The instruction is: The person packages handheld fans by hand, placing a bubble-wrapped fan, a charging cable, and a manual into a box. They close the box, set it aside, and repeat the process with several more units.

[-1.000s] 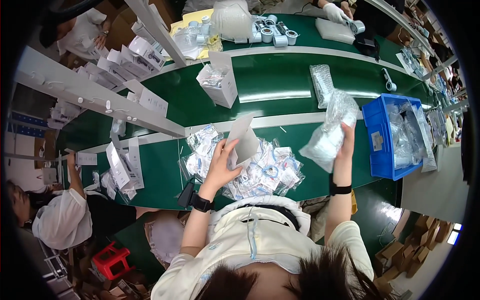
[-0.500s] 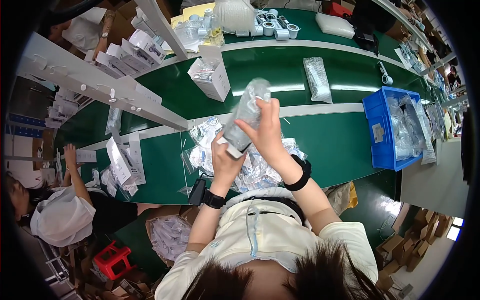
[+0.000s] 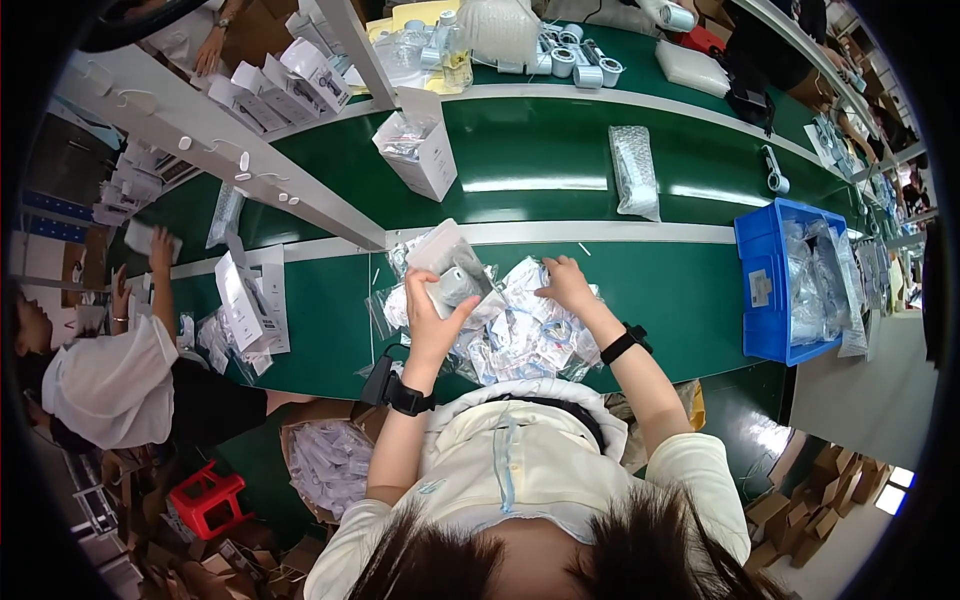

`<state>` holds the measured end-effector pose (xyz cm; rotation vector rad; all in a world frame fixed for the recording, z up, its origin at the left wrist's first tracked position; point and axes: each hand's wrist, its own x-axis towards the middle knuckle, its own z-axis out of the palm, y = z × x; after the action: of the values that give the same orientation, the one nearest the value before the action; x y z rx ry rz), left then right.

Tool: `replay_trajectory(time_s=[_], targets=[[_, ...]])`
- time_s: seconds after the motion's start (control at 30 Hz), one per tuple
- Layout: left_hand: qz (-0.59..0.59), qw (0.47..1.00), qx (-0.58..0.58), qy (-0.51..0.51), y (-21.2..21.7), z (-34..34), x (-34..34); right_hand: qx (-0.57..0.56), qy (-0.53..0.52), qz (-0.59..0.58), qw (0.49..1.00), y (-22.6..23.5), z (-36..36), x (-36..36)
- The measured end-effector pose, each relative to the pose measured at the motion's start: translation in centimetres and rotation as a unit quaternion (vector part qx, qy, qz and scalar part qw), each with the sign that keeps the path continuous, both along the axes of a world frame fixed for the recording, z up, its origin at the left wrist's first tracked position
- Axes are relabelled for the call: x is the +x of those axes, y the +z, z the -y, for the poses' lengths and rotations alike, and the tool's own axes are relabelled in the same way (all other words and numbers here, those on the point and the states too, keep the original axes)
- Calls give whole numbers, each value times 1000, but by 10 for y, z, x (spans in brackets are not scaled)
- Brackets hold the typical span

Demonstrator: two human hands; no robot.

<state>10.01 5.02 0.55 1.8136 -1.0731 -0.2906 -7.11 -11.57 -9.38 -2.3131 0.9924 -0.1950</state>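
White card forms the open-topped white box (image 3: 486, 308) that your left hand (image 3: 437, 312) clasps, thumb on one side and fingers on the other. It is left of the middle of the worktop (image 3: 680, 290), towards the far edge; whether it rests on the packets or is held above them, you cannot tell from here. Inside lies a clear-wrapped item (image 3: 458, 287). Your right hand (image 3: 566, 284) is over the heap of clear packets (image 3: 535, 345), thumb and fingers apart; contact is unclear. The heap spreads from beside the box almost to the near edge. A blue bin (image 3: 757, 325) stands at the right end. To work well, keep the left grip light so the thin walls stay square, hold the mouth clear, and pinch just one packet at a time, since they overlap.
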Motion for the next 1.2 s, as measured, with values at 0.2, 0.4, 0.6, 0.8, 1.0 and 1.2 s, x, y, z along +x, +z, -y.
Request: replay_trajectory(time_s=[0.2,0.4,0.6,0.8,1.0,1.2], targets=[[74,996,45,2,34,7,-3,-70,78,96,990,16,-1,-8],[23,996,88,4,38,13,9,-3,-16,230,973,107,-13,-14],[16,998,54,-8,37,17,19,-132,134,397,898,184,-27,21],[-9,996,85,-11,32,23,23,-188,323,236,897,136,-46,60],[27,998,53,-3,25,34,13,-293,330,61,895,141,-58,52],[4,999,52,16,26,52,4,-125,256,143,948,111,-53,40]])
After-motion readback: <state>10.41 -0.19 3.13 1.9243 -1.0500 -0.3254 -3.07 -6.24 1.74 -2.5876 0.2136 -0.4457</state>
